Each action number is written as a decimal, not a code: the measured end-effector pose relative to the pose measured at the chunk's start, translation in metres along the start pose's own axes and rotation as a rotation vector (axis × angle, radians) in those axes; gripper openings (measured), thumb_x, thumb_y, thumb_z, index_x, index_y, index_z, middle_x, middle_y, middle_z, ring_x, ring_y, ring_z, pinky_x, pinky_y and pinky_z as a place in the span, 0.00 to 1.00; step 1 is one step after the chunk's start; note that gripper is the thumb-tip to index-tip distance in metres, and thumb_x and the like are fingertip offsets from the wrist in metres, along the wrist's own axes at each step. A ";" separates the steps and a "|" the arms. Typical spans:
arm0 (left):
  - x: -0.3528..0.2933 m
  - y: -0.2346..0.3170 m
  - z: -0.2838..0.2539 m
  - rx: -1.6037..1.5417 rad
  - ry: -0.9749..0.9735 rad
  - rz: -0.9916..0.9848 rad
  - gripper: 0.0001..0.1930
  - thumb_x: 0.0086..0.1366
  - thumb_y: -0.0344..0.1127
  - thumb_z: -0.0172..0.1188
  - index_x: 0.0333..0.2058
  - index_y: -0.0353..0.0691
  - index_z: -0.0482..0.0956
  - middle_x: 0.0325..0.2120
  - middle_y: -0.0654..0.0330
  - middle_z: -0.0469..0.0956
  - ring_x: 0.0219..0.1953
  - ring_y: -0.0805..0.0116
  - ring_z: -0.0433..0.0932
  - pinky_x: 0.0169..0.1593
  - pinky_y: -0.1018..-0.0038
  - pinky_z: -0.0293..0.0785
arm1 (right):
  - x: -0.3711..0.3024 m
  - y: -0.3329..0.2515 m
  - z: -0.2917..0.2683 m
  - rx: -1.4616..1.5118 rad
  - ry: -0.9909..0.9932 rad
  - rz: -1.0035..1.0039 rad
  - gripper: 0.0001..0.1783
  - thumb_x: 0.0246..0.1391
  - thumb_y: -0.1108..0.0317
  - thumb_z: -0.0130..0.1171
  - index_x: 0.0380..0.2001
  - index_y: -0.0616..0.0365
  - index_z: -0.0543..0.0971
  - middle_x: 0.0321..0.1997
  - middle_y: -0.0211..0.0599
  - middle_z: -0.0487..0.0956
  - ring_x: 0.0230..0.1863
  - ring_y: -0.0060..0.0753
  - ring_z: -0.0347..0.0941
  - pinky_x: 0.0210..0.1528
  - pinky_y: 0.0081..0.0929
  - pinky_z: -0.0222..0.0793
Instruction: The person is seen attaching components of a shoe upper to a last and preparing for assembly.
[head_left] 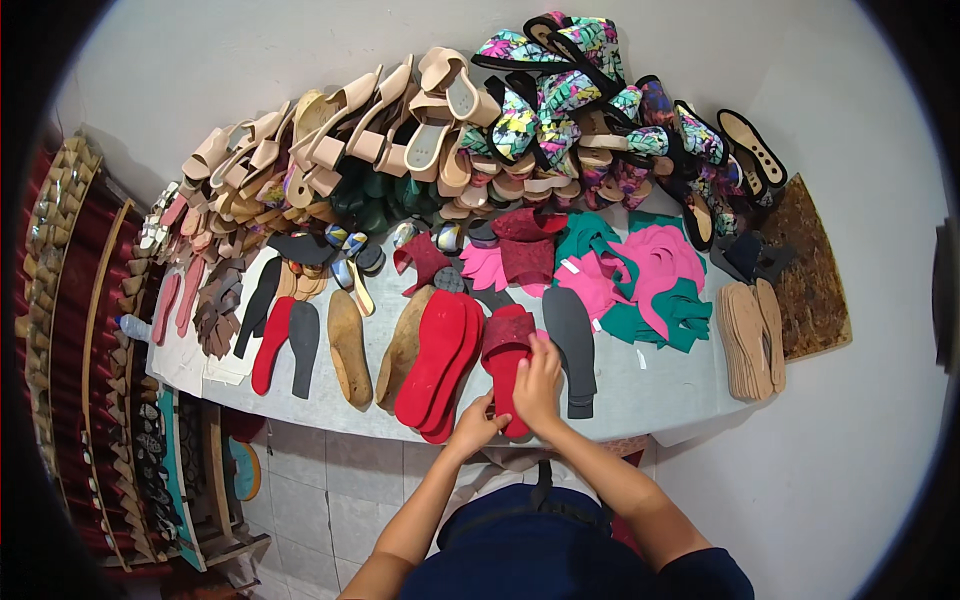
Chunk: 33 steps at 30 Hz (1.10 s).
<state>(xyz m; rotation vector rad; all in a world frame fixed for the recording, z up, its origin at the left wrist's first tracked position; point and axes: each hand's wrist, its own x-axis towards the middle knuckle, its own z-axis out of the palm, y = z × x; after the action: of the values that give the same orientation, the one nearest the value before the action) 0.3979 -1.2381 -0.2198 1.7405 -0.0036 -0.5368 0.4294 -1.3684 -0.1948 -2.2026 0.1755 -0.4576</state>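
Head view looking straight down at a pretty packed counter [650,395]. Both hands are on the same piece: a red sandal [507,352] with a patterned dark-red strap across its top, lying near the front edge of the counter, just right of centre. The left hand [478,424] is curled around the sandal's lower end, fingers closed on the heel edge. The right hand [538,384] sits higher up on it, fingers bent and pressing on the sole right below the strap, so it's gripping too.

Just to the left of it, touching or nearly so, there's a small stack of plain red soles [437,362], and left of that some tan wooden-looking soles [349,346], then a red and a grey one further along. On the right side a dark grey sole [573,345] lies just beside the sandal. Further right is a heap of pink and green cut pieces [650,280], and a stack of beige insoles [752,336] near the counter's right end.

Along the back by the wall it's a big pile of beige sandals [370,125] and colourful floral-print ones [570,90].
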 end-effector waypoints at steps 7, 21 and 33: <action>-0.013 0.004 -0.002 0.249 -0.059 0.058 0.25 0.51 0.34 0.60 0.46 0.30 0.64 0.43 0.51 0.67 0.44 0.61 0.68 0.47 0.73 0.64 | -0.017 -0.003 0.000 -0.373 -0.170 -0.223 0.28 0.40 0.72 0.46 0.50 0.55 0.63 0.48 0.50 0.62 0.53 0.50 0.55 0.56 0.46 0.47; -0.018 0.004 0.007 0.096 0.058 -0.002 0.26 0.52 0.39 0.59 0.48 0.33 0.65 0.38 0.53 0.68 0.41 0.69 0.68 0.42 0.77 0.66 | -0.023 0.006 0.001 0.023 -0.108 0.045 0.19 0.47 0.73 0.43 0.46 0.64 0.63 0.44 0.51 0.63 0.46 0.53 0.59 0.49 0.40 0.54; -0.031 0.027 0.009 -0.477 0.011 -0.405 0.37 0.52 0.35 0.60 0.54 0.22 0.49 0.40 0.52 0.69 0.40 0.72 0.69 0.41 0.80 0.66 | -0.060 0.047 -0.018 0.633 -0.610 0.718 0.26 0.45 0.78 0.49 0.50 0.72 0.57 0.43 0.45 0.69 0.42 0.30 0.68 0.44 0.23 0.64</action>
<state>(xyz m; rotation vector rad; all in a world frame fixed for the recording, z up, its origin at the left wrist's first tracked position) 0.3751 -1.2448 -0.1852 1.2754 0.4581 -0.7532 0.3686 -1.3939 -0.2373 -1.4316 0.4010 0.4987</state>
